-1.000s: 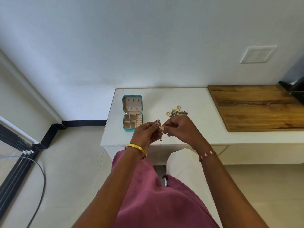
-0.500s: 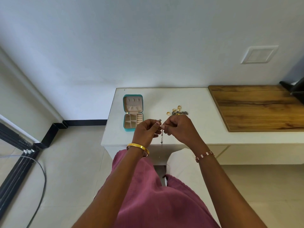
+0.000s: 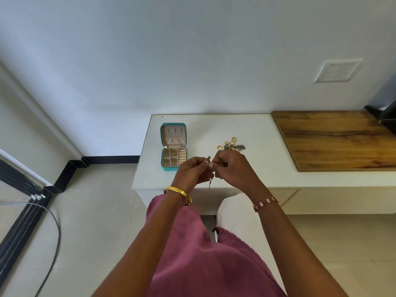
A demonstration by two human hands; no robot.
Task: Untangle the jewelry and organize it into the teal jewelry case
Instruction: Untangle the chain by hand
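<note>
The teal jewelry case (image 3: 173,168) lies open on the white table (image 3: 252,129), its beige compartments showing. A pile of tangled jewelry (image 3: 232,146), gold rings and dark chain, sits to the case's right. My left hand (image 3: 191,171) and my right hand (image 3: 230,168) meet above the table's front edge. Both pinch a thin chain (image 3: 210,182); a small end sticks up between the fingertips and a short length dangles below them.
A wooden board (image 3: 334,138) covers the table's right part, with a dark object (image 3: 385,116) at its far corner. A grey cable (image 3: 51,228) curves over the tiled floor at left beside a black frame. My pink-clad lap fills the foreground.
The hands stay together on the chain with only small finger shifts; the dangling end sways slightly. Case and pile have not moved.
</note>
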